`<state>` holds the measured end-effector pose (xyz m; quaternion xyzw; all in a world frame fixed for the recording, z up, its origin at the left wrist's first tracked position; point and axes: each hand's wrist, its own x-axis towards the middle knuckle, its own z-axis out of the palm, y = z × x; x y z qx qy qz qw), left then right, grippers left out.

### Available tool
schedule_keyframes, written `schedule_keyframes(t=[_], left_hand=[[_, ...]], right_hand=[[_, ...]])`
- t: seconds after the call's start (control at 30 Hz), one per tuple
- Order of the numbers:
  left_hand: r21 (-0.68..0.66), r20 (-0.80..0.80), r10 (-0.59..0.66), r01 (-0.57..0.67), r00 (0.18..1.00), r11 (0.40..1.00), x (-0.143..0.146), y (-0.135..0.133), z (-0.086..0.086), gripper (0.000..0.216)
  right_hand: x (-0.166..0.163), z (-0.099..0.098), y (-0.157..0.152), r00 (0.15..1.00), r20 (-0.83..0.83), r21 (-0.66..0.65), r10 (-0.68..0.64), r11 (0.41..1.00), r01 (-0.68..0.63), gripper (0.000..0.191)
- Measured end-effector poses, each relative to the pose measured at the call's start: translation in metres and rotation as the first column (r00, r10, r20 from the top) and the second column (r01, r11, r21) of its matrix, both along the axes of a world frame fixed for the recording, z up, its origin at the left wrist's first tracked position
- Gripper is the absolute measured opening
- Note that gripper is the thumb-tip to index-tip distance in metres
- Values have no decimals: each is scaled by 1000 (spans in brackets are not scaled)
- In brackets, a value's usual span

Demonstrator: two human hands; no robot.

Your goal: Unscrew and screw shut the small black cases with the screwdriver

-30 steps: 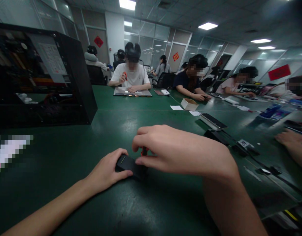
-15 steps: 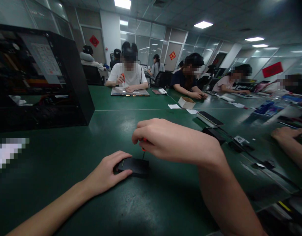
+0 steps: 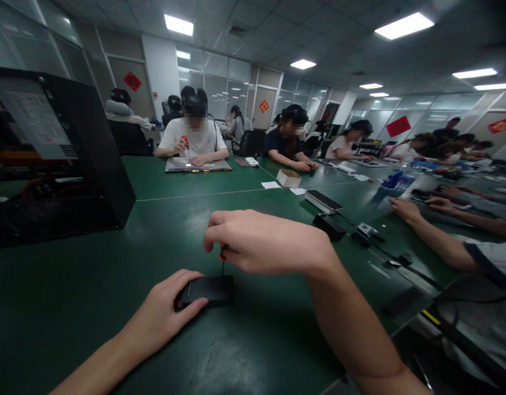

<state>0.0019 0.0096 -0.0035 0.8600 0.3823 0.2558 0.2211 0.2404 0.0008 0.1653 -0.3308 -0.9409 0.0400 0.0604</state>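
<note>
Left hand (image 3: 167, 304): fingers and thumb grasping the left end of one black block (image 3: 211, 291), flat on the near green table (image 3: 203, 225). Right hand (image 3: 255, 241): above the block's right end, gripping one screwdriver (image 3: 222, 256); red handle mostly hidden by fingers, shaft pointing down, tip contact hard to make out. Computer case (image 3: 100, 159): left, cut off by the view's edge, open-sided, containing wiring and dim parts, apparently. Pale box (image 3: 288, 179): far right, open-topped, contents indistinct.
</note>
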Motion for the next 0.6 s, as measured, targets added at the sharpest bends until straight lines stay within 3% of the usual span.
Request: schedule_keyframes(t=[0.1,0.3,0.47,0.6], left_hand=[[10,2,-12,12,1000,1000,-2,1,-2,36],[8,23,3,-3,1000,1000,-1,3,0,38],[-71,39,-54,56,998,996,1,0,5,37],[-118,44,-29,34,999,992,2,-2,6,36]], right_hand=[[-2,-1,1,999,-3,33,-45,998,45,19],[-2,-4,6,999,-33,11,11,1000,-11,33],[-1,-1,4,998,-14,-57,-67,996,66,13],[-5,4,1,995,-94,-41,30,999,-34,14]])
